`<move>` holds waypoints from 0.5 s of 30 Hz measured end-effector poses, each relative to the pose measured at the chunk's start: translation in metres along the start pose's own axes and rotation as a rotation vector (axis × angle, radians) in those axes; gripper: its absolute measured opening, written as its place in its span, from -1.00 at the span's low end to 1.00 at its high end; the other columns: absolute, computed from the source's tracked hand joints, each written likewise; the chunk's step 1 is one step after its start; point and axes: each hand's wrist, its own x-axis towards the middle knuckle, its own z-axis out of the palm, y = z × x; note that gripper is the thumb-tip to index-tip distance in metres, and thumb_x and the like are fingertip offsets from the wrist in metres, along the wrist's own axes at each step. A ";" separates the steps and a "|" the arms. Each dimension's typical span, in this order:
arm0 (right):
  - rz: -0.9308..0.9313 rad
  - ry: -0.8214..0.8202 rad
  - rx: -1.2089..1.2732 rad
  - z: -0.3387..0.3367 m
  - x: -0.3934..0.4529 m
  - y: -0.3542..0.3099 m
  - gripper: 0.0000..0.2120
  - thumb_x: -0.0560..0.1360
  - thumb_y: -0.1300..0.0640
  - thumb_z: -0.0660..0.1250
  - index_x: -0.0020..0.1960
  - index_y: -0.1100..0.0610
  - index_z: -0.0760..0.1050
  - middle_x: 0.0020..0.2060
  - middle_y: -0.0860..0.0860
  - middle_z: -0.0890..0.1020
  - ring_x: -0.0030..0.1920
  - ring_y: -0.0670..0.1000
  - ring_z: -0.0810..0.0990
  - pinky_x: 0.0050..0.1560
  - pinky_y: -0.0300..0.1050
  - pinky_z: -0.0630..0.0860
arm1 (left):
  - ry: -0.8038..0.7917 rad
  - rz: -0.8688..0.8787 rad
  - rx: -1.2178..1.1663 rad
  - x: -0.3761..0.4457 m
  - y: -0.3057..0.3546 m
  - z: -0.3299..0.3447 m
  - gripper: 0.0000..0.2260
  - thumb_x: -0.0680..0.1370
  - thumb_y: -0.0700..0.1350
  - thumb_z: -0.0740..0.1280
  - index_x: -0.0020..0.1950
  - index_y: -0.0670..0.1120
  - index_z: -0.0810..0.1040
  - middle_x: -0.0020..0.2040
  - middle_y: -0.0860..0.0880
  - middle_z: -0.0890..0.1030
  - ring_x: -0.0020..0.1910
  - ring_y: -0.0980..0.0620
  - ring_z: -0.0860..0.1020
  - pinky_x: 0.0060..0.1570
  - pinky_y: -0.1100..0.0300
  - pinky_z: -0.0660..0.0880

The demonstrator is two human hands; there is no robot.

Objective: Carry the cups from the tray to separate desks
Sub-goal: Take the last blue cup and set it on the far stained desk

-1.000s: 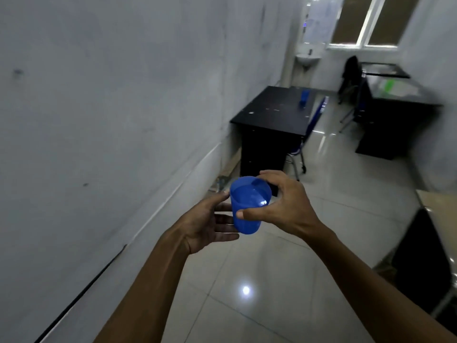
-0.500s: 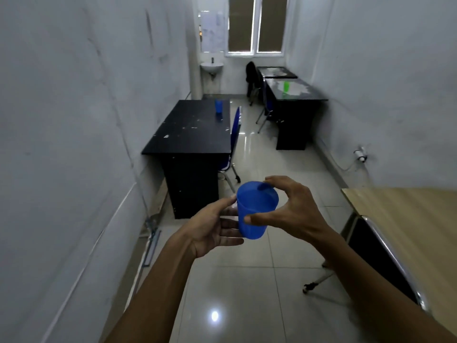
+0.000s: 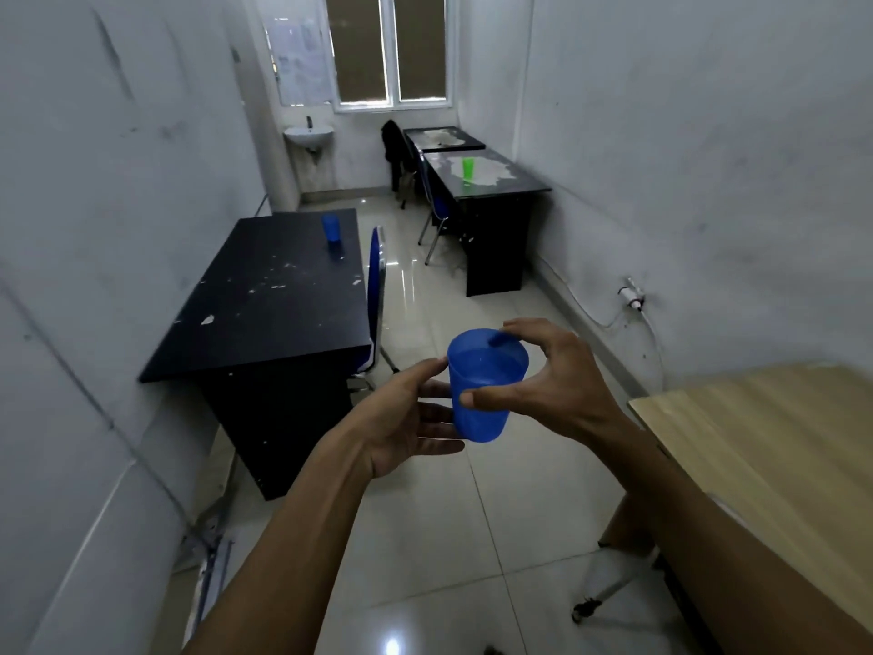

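A blue plastic cup [image 3: 484,387] is held upright in front of me, over the tiled floor. My right hand [image 3: 550,380] grips it at the rim and side with thumb and fingers. My left hand [image 3: 408,413] is cupped against its left side and base, fingers spread. A second blue cup [image 3: 330,226] stands on the black desk [image 3: 264,304] at the left. A green cup [image 3: 467,168] stands on the black desk [image 3: 500,182] at the far right. A light wooden desk [image 3: 765,446] lies close on my right.
White walls close in on both sides of a narrow aisle of glossy floor tiles [image 3: 425,560]. A blue chair [image 3: 375,295] stands beside the left desk. A sink [image 3: 308,133] and a window [image 3: 389,47] are at the far end. A socket with cable [image 3: 630,295] hangs on the right wall.
The view has swung right and forward, away from the left wall, bringing the far desks and the wooden desk into fuller view. Both hands keep the same hold on the cup.
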 end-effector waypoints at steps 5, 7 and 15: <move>-0.014 0.005 0.014 -0.008 0.108 0.044 -0.23 0.14 -0.14 0.63 0.26 0.09 0.49 0.06 -0.14 0.46 0.05 -0.13 0.45 -0.07 -0.51 0.24 | 0.000 0.021 -0.025 0.098 0.059 -0.007 -0.49 0.53 0.21 0.25 0.24 -0.18 0.54 0.11 -0.28 0.65 0.02 -0.17 0.65 0.08 -0.06 0.58; -0.026 -0.015 0.001 -0.011 0.151 0.060 -0.24 0.15 -0.14 0.63 0.25 0.08 0.49 0.06 -0.14 0.46 0.05 -0.12 0.45 -0.07 -0.50 0.23 | -0.004 0.028 -0.047 0.134 0.083 -0.011 -0.48 0.52 0.21 0.26 0.25 -0.18 0.53 0.12 -0.28 0.64 0.04 -0.18 0.64 0.07 -0.06 0.58; -0.081 -0.034 -0.006 -0.010 0.315 0.123 -0.21 0.08 -0.27 0.53 0.22 0.07 0.50 0.05 -0.12 0.48 0.03 -0.10 0.48 -0.09 -0.48 0.26 | 0.008 0.049 -0.071 0.276 0.172 -0.035 -0.48 0.53 0.20 0.26 0.27 -0.19 0.52 0.14 -0.30 0.63 0.07 -0.20 0.64 0.04 -0.06 0.57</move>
